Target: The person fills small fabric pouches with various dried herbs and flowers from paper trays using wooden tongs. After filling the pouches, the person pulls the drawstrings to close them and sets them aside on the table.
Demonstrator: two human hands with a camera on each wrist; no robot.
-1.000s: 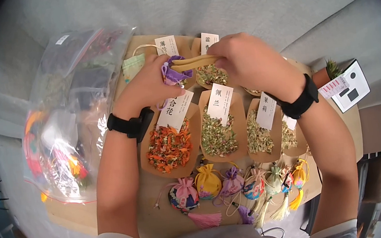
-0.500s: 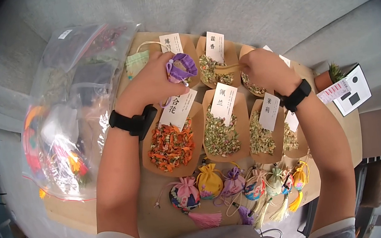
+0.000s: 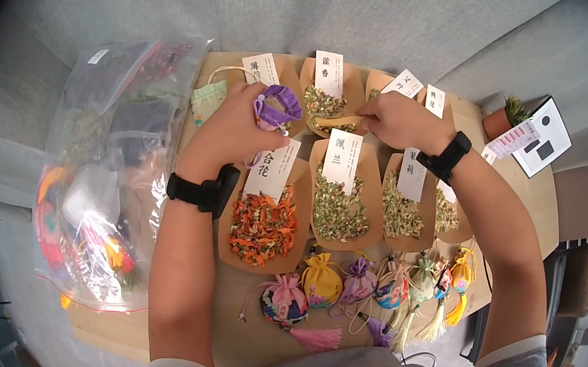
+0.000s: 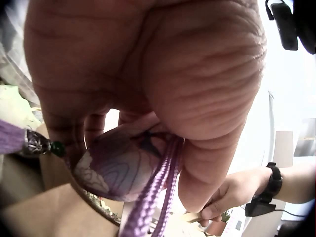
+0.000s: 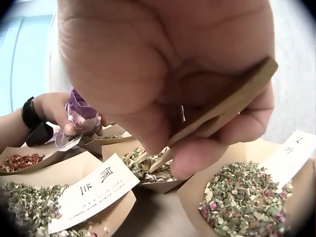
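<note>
My left hand (image 3: pixel 227 129) grips a purple drawstring sachet (image 3: pixel 287 101) with its mouth open upward. In the left wrist view its patterned belly (image 4: pixel 121 165) bulges below the palm, braided purple cords (image 4: pixel 158 197) hang beside the thumb, and a purple tassel (image 4: pixel 12 137) lies to the left. My right hand (image 3: pixel 404 120) pinches wooden tongs (image 3: pixel 338 120) between thumb and fingers. The tips of the tongs (image 5: pixel 157 160) are down among chopped dried herbs (image 3: pixel 321 103) in the back-row paper tray (image 3: pixel 354 94), right of the sachet.
More labelled paper trays surround it; the front left one holds orange petals (image 3: pixel 262 225). Several finished-looking tasselled sachets (image 3: pixel 321 280) line the table's near edge. A large clear zip bag (image 3: pixel 123 184) lies at left, a pale green pouch (image 3: pixel 210 99) behind my left hand, a potted plant (image 3: pixel 504 117) at right.
My right hand has moved the tongs from the sachet's mouth rightward and then down into the herbs of the back tray. My left hand keeps holding the sachet, its mouth now uncovered.
</note>
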